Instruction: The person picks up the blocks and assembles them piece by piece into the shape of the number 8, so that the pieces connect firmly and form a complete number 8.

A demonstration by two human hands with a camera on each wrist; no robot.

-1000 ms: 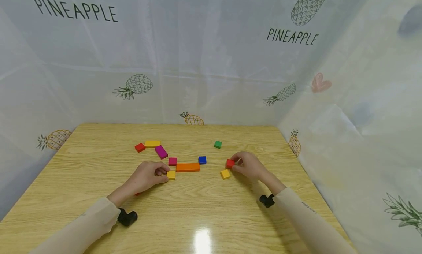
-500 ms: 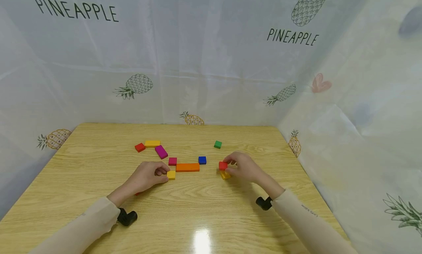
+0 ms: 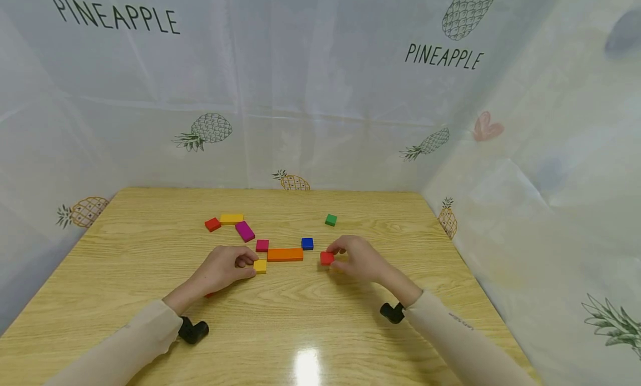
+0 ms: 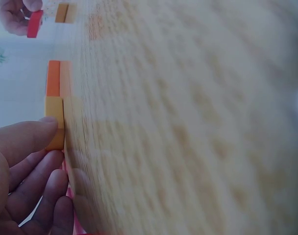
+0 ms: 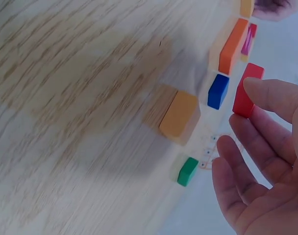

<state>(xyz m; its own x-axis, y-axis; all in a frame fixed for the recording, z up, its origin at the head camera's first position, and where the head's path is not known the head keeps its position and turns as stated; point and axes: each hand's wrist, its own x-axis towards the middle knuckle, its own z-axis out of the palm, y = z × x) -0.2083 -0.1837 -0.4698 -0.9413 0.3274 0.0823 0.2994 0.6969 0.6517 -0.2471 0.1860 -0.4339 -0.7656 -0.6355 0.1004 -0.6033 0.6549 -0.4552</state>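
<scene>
My left hand (image 3: pixel 220 268) pinches a small yellow block (image 3: pixel 260 266) on the table, close by the left end of a long orange block (image 3: pixel 285 255). A red block (image 3: pixel 327 258) is held between the thumb and fingers of my right hand (image 3: pixel 358 259), raised over the table to the right of the orange one. Beneath that hand, hidden in the head view, another yellow block (image 5: pixel 181 116) shows in the right wrist view. A blue block (image 3: pixel 307 243) lies just behind the orange block's right end, and a crimson block (image 3: pixel 262 245) behind its left end.
Farther back on the left lie a red block (image 3: pixel 212 224), a long yellow block (image 3: pixel 232 219) and a purple block (image 3: pixel 245 231). A green block (image 3: pixel 331 219) sits at the back right. Printed curtains (image 3: pixel 320 97) stand behind the wooden table (image 3: pixel 280 325). Something red peeks out under my left wrist.
My right hand has carried the red block leftward, past the right yellow block and nearer the orange one. The left hand has stayed in place on its yellow block.
</scene>
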